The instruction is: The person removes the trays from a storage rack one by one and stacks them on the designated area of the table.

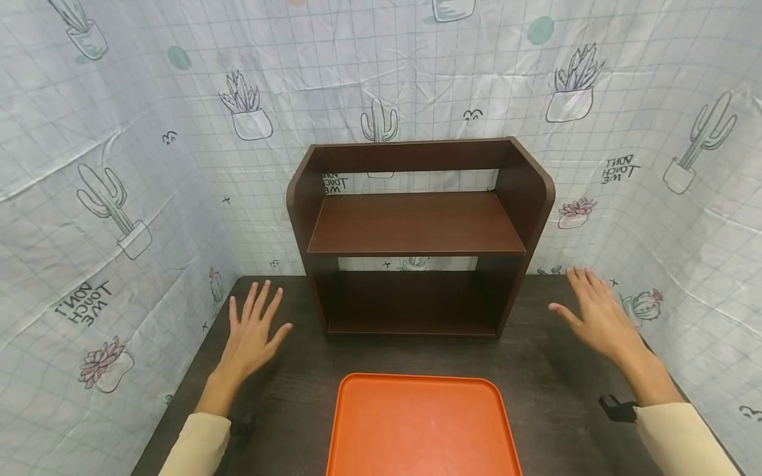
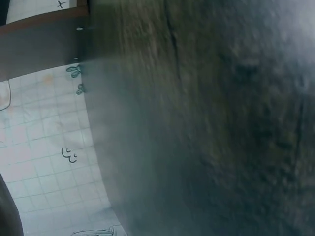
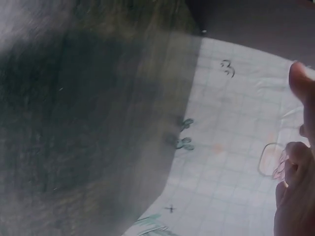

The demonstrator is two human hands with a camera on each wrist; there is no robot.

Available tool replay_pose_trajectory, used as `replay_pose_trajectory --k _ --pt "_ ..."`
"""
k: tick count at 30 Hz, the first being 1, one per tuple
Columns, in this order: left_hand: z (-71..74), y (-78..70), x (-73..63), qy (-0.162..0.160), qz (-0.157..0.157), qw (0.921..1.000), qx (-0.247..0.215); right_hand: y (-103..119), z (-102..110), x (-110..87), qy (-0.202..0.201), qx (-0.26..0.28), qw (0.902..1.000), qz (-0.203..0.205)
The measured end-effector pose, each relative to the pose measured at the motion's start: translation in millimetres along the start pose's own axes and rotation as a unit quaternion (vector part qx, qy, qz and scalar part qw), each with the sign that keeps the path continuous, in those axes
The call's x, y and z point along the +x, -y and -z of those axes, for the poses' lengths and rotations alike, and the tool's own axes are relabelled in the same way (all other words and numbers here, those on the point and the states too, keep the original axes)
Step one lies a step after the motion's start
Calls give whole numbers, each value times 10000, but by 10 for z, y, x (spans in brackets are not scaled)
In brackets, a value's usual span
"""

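My left hand [image 1: 249, 337] is held over the dark table at the left, fingers spread and straight, with nothing in it. On the right, my right hand [image 1: 604, 324] is also stretched out with its thumb apart, holding nothing. Between them stands a dark brown two-tier shelf [image 1: 417, 225], upright at the back, its compartments bare. An orange tray [image 1: 423, 423] lies in front of the shelf, its near edge cut off by the frame. In the right wrist view the fingers [image 3: 295, 172] show at the right edge.
The dark wood-grain table [image 1: 286, 410] carries the shelf and tray. White grid cloth [image 1: 196, 132] printed with cacti hangs behind and along both sides. A black strap [image 1: 619, 408] shows at the right wrist beside the cream sleeve [image 1: 684, 439].
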State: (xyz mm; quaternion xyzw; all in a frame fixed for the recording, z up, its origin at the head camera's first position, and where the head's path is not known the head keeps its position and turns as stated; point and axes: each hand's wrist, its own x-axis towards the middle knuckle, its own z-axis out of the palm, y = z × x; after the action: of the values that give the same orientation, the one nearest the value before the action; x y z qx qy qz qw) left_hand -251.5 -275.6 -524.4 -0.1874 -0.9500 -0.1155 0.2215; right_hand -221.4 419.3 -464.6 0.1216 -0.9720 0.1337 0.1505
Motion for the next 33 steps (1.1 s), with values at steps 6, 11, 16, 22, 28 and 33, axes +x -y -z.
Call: replay_pose_trajectory --k 6,11,16,22,28,33 --pt "-32 54 -5 481 165 9985 212 -123 -74 -105 277 -261 9989 -273" --pt "-37 67 -2 715 217 9969 232 -166 -127 -192 482 -351 9974 -396" --pt "-28 81 13 912 274 9951 267 -167 -144 -247 603 -354 9961 -531" --pt "-15 95 39 1185 391 9918 286 -149 -136 -251 727 -285 9950 -623" --pt "-26 97 58 1422 508 9884 191 -143 -119 -249 714 -350 9948 -629" --pt "-25 104 75 1529 548 9865 234 -116 -115 -267 724 -331 9949 -613"
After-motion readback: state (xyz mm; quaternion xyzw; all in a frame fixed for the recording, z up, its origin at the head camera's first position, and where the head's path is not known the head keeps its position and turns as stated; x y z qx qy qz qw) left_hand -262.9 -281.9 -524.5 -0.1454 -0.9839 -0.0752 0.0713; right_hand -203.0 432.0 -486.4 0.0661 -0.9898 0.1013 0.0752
